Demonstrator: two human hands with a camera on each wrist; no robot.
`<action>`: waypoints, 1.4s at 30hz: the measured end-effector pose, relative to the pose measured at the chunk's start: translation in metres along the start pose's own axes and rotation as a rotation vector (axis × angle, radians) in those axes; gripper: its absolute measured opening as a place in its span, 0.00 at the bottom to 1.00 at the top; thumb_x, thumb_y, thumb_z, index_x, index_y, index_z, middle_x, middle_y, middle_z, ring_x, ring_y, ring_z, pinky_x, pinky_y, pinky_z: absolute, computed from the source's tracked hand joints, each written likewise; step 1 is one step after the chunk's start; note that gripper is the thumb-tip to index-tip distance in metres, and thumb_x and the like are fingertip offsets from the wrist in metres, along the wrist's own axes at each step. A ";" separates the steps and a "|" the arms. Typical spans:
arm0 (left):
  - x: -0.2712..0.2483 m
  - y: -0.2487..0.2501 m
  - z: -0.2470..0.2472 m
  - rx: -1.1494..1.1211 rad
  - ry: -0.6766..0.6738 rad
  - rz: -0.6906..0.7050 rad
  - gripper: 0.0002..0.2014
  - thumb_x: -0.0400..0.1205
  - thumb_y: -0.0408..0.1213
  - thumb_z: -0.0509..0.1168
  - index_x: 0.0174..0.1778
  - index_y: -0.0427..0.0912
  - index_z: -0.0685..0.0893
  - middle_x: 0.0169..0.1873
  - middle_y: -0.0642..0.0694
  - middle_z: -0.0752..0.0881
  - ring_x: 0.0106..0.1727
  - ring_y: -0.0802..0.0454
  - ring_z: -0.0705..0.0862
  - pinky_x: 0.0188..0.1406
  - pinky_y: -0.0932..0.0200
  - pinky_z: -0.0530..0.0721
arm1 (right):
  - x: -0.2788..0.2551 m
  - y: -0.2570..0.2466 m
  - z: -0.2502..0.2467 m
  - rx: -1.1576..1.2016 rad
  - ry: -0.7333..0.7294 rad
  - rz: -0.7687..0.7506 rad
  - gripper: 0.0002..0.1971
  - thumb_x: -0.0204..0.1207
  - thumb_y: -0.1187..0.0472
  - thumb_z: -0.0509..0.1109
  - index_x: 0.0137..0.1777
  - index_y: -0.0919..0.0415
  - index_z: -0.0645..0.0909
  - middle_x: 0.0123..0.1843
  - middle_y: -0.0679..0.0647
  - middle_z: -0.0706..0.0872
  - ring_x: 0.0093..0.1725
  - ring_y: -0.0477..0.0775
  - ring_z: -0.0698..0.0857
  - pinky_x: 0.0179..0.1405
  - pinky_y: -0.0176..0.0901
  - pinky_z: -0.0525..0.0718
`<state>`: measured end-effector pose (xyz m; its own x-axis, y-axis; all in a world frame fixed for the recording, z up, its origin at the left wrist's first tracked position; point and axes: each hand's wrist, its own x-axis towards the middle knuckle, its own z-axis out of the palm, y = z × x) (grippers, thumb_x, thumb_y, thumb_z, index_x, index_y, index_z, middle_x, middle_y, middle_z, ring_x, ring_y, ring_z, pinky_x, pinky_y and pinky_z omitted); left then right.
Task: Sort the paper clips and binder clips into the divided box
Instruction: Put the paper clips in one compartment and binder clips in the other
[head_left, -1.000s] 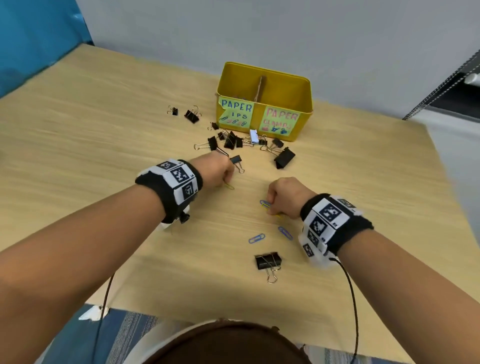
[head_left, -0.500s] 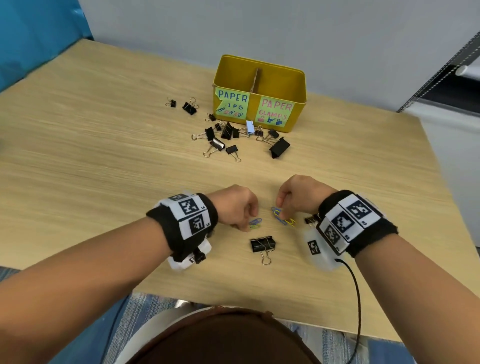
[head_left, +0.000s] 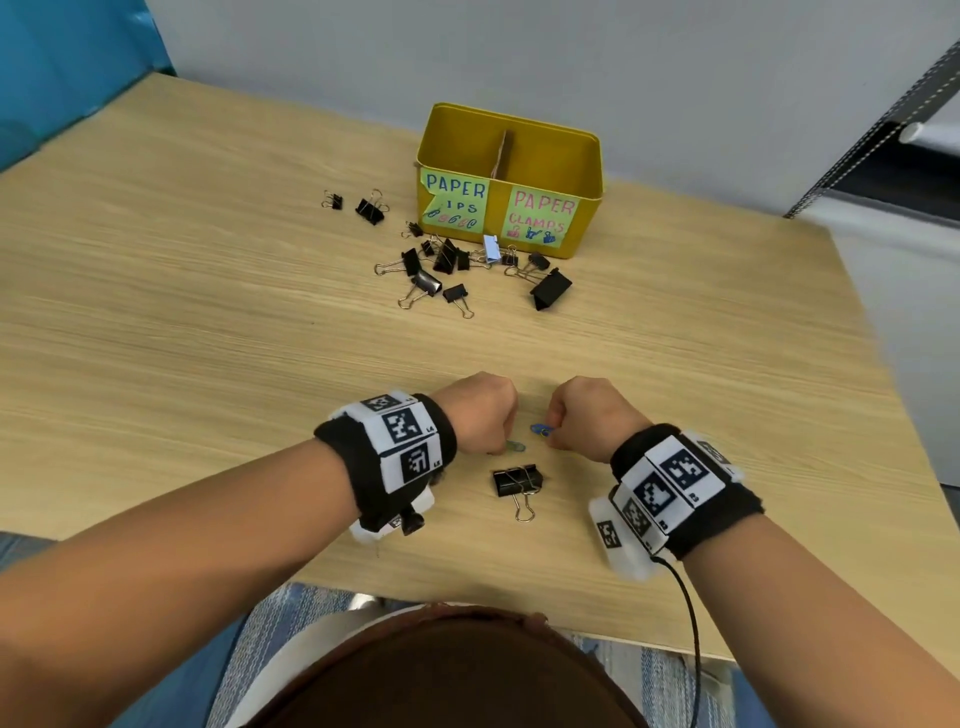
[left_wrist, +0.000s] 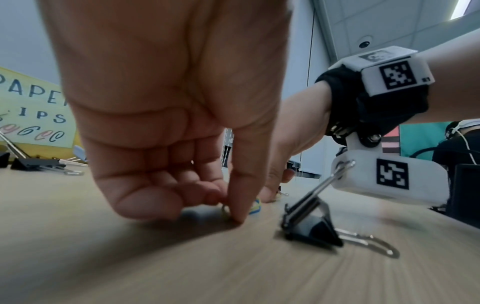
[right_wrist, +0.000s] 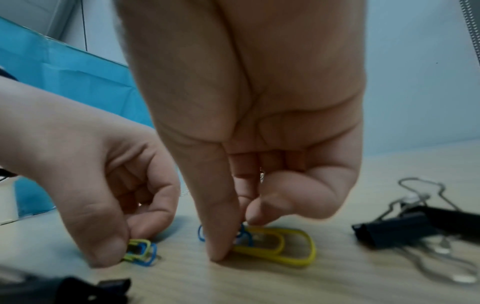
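A black binder clip (head_left: 517, 480) lies nearest on the table (head_left: 208, 338). Just beyond it, green and blue paper clips (right_wrist: 140, 252) are pinched by the left hand (head_left: 480, 413), and yellow and blue paper clips (right_wrist: 275, 244) by the right hand (head_left: 592, 415) — all against the tabletop. Farther off, scattered binder clips (head_left: 447, 270) lie before the yellow divided box (head_left: 511, 182).

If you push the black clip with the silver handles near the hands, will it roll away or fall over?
The black binder clip probably won't roll: its body is a wedge lying on the table. Its wire handles look loose, so they may flop when it's lifted. One handle sticks up, so a push there might tip it instead of sliding it.
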<state>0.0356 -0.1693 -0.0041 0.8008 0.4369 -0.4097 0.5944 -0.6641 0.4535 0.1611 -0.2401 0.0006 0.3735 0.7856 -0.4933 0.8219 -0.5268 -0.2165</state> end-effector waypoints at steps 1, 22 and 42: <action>-0.001 0.000 0.001 0.006 0.001 0.005 0.07 0.75 0.31 0.67 0.46 0.35 0.86 0.50 0.39 0.88 0.51 0.44 0.84 0.45 0.57 0.80 | 0.000 0.000 0.000 0.001 0.002 -0.007 0.11 0.73 0.66 0.70 0.55 0.67 0.84 0.58 0.62 0.86 0.56 0.59 0.85 0.53 0.46 0.84; 0.054 -0.075 -0.204 -0.261 0.615 -0.158 0.02 0.74 0.27 0.70 0.40 0.36 0.88 0.31 0.44 0.87 0.31 0.52 0.84 0.40 0.54 0.88 | 0.113 -0.104 -0.179 0.675 0.324 -0.133 0.09 0.73 0.65 0.74 0.53 0.61 0.83 0.33 0.53 0.82 0.38 0.55 0.84 0.43 0.52 0.90; -0.003 0.013 -0.038 0.101 -0.283 0.341 0.38 0.67 0.58 0.74 0.70 0.48 0.69 0.65 0.46 0.69 0.65 0.48 0.72 0.66 0.49 0.80 | 0.024 -0.010 -0.103 0.053 0.006 0.082 0.15 0.69 0.57 0.77 0.55 0.60 0.84 0.51 0.57 0.84 0.47 0.54 0.80 0.38 0.45 0.81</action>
<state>0.0437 -0.1557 0.0334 0.8894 0.0095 -0.4570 0.2788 -0.8036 0.5259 0.2059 -0.1820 0.0776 0.4409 0.7412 -0.5062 0.7649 -0.6054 -0.2202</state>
